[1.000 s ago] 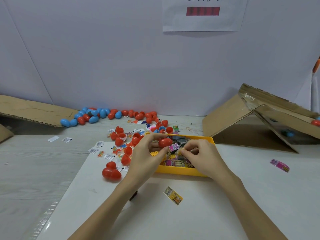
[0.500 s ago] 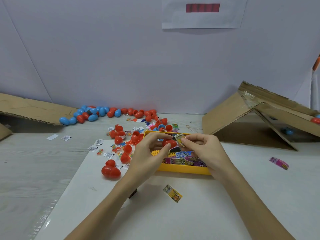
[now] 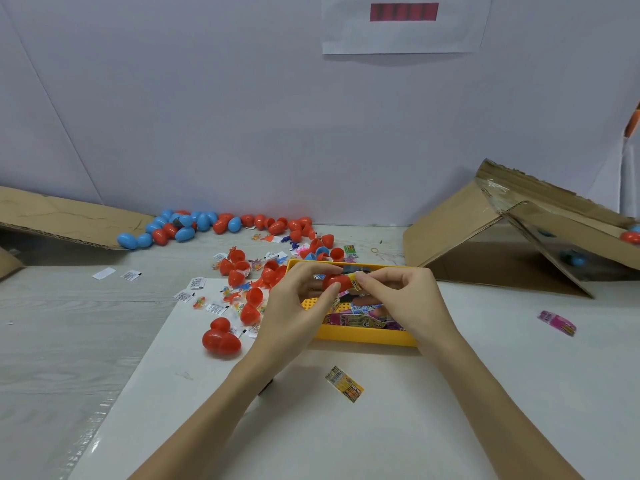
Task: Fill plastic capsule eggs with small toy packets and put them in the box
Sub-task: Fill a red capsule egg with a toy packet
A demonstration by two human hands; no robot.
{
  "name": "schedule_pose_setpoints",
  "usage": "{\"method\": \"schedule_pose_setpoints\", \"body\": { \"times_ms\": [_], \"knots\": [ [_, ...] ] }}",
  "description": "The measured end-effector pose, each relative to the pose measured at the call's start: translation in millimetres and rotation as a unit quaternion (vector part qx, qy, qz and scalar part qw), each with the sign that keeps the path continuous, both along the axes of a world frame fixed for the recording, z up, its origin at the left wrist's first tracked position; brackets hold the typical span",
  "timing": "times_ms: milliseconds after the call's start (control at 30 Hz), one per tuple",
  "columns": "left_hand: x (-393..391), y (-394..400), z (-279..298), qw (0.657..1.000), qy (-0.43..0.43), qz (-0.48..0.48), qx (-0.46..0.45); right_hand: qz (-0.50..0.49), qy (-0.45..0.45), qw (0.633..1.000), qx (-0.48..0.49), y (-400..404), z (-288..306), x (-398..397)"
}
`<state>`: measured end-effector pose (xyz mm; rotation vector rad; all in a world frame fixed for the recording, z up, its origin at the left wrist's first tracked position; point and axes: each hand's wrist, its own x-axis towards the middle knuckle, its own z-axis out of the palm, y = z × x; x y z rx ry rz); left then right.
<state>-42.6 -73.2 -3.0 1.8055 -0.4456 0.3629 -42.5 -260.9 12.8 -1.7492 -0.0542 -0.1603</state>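
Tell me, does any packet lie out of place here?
Yes. A small yellow printed packet and a pink printed packet lie loose on the white sheet, outside the yellow plastic tray.

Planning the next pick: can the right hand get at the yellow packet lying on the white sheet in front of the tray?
Probably not yet: the right hand is pinching a packet against the red capsule half. The yellow packet itself lies uncovered, nothing around it.
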Motion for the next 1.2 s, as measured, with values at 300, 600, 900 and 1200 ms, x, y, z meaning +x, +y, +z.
{"method": "schedule_pose_setpoints", "body": {
  "times_ms": [300,600,900,1200],
  "knots": [
    [1,3,0,0.999,0.011,-0.028,-0.041,0.035,0.011,0.999,0.007,5,1,-2],
    [4,7,2,0.997,0.015,-0.058,-0.054,0.037,0.015,0.996,0.077,7,3,-3],
    [7,7,1,0.997,0.025,-0.03,-0.06,0.009,-0.022,0.998,0.051,11,4,-4],
    [5,9,0,0.997,0.002,-0.034,-0.068,0.033,-0.012,0.999,0.017,12,8,-8]
  ]
}}
